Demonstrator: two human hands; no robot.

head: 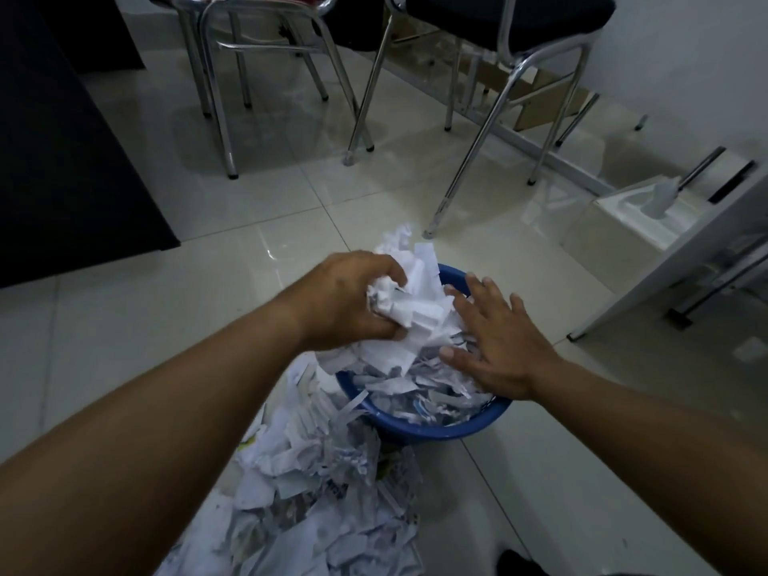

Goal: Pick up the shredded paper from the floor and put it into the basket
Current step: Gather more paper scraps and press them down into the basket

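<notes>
I have bare floor (249, 226) left of and beyond the blue basket (478, 426); chair legs (478, 160) stand farther off and a white box (615, 226) closes in on the right. Both forearms reach forward from the near edge and meet over the basket. My left hand (349, 301) is clenched around a clump of shreds (415, 309) above the far-left rim, and my right hand (494, 347) lies flat with its fingers straight and spread on the paper already inside. The remaining shredded paper (316, 484) lies heaped on the floor against the basket's near-left side.
</notes>
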